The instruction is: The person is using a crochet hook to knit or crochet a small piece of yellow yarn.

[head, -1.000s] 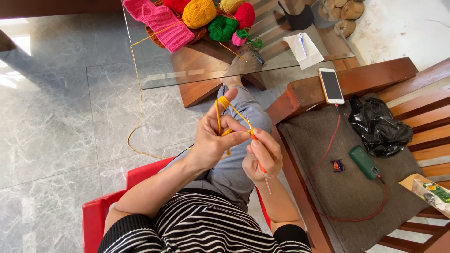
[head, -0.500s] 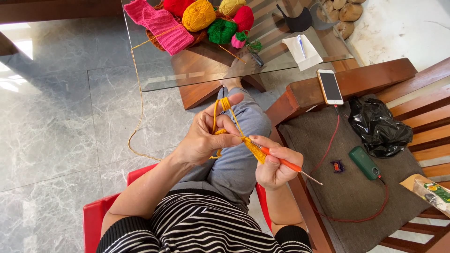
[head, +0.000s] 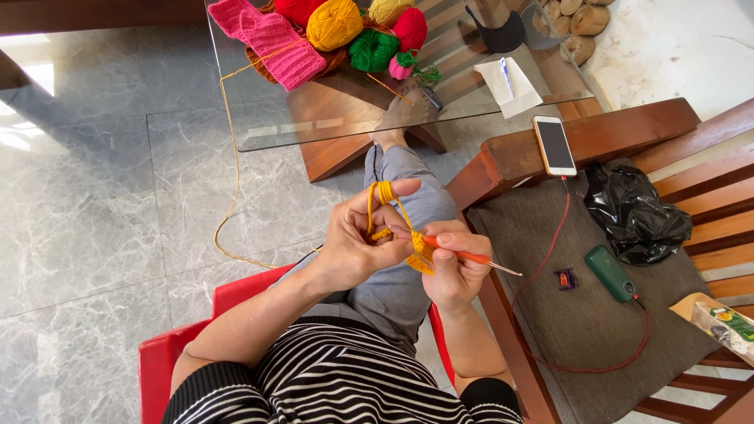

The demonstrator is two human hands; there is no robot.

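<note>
Pinched right-hand grip (head: 455,267) on crochet hook (head: 459,255)

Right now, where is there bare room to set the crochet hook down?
Free: the glass table between the pink knit piece and its near edge; the grey seat cushion below the red cable. Crowded: the yarn balls, and around the green device.

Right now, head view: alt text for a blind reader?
Seated person crochets: right hand holds an orange-handled hook, left hand has yellow yarn looped over its fingers. Yarn balls sit on a glass table ahead.
</note>
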